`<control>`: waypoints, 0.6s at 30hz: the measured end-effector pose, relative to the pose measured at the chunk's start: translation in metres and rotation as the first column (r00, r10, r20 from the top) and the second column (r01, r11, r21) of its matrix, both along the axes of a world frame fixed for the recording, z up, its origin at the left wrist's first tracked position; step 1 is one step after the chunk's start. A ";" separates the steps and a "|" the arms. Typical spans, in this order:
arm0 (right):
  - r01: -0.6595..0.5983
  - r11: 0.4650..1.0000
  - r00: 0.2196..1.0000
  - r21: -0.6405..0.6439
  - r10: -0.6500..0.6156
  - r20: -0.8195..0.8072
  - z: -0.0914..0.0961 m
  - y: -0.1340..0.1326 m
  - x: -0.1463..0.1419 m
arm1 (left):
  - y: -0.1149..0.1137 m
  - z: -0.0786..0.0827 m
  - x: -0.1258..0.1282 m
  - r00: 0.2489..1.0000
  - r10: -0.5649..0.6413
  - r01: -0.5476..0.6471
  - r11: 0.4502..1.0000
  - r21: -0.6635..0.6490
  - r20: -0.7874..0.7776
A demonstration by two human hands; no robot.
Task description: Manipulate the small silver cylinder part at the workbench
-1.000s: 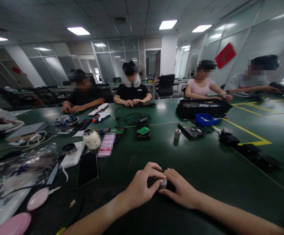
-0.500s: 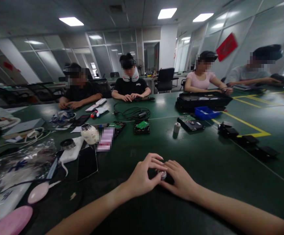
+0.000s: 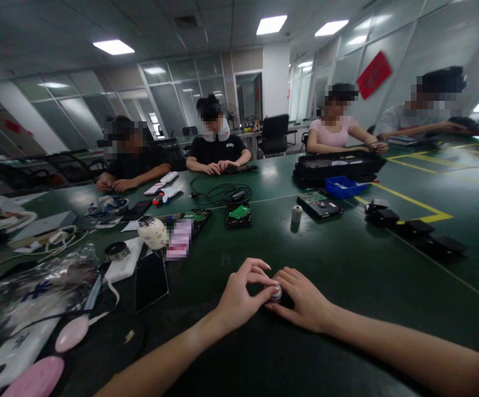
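Silvery thing in a snug pinch
It's between left hand, thumb and fingertips narrowed on it, and right hand, curled around its other side (can't tell if that one's gripping, or where the long axis points). Rounded, shiny, maybe metal, against a smooth green tabletop.
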State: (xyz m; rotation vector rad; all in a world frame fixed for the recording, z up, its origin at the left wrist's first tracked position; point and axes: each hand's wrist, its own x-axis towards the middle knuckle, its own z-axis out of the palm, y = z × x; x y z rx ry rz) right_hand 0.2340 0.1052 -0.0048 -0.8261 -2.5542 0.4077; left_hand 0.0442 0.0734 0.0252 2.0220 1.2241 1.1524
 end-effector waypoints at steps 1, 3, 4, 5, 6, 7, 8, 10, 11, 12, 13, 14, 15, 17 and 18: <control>0.000 1.000 1.000 -0.006 0.000 -0.003 0.001 0.000 0.000 | 0.002 0.001 -0.002 1.000 0.013 -0.013 0.999 0.032 0.001; 0.005 1.000 1.000 -0.020 -0.006 -0.010 0.002 -0.001 0.000 | 0.010 0.002 -0.010 0.995 0.103 -0.104 0.990 0.097 0.014; 0.007 1.000 1.000 -0.028 -0.007 -0.011 0.004 -0.001 0.001 | 0.016 0.001 -0.017 0.985 0.173 -0.174 0.978 0.119 0.023; 0.008 0.999 1.000 -0.038 -0.008 -0.011 0.005 -0.002 0.001 | 0.022 -0.001 -0.024 0.967 0.253 -0.255 0.959 0.127 0.027; 0.006 0.999 1.000 -0.049 -0.007 -0.008 0.006 -0.002 0.001 | 0.029 -0.005 -0.032 0.944 0.328 -0.329 0.936 0.127 0.023; 0.005 0.998 1.000 -0.062 -0.005 -0.004 0.007 -0.002 0.001 | 0.035 -0.010 -0.041 0.925 0.379 -0.375 0.920 0.118 -0.013; 0.003 0.997 1.000 -0.075 -0.003 -0.001 0.007 -0.002 0.001 | 0.040 -0.015 -0.048 0.910 0.408 -0.401 0.910 0.103 -0.070; 0.002 0.996 1.000 -0.094 -0.001 0.001 0.008 -0.001 0.001 | 0.047 -0.029 -0.060 0.899 0.425 -0.418 0.905 0.080 -0.108; 0.000 0.995 1.000 -0.100 0.000 0.001 0.008 -0.001 0.001 | 0.048 -0.034 -0.063 0.897 0.423 -0.417 0.906 0.072 -0.126; -0.003 0.994 1.000 -0.105 0.003 -0.001 0.007 0.000 0.001 | 0.049 -0.039 -0.065 0.898 0.418 -0.413 0.908 0.066 -0.135; -0.006 0.994 1.000 -0.110 0.006 -0.004 0.007 0.001 0.001 | 0.049 -0.043 -0.066 0.898 0.414 -0.410 0.910 0.061 -0.147; -0.010 0.993 1.000 -0.115 0.010 -0.006 0.007 0.002 0.001 | 0.049 -0.045 -0.067 0.898 0.411 -0.407 0.912 0.057 -0.158; -0.014 0.993 1.000 -0.121 0.013 -0.009 0.006 0.003 0.001 | 0.049 -0.047 -0.067 0.898 0.408 -0.405 0.913 0.053 -0.166; -0.017 0.992 1.000 -0.128 0.015 -0.017 0.005 0.003 0.001 | 0.050 -0.047 -0.066 0.897 0.406 -0.405 0.913 0.044 -0.175; -0.016 0.992 1.000 -0.128 0.014 -0.021 0.005 0.003 0.002 | 0.050 -0.046 -0.066 0.897 0.406 -0.406 0.913 0.039 -0.174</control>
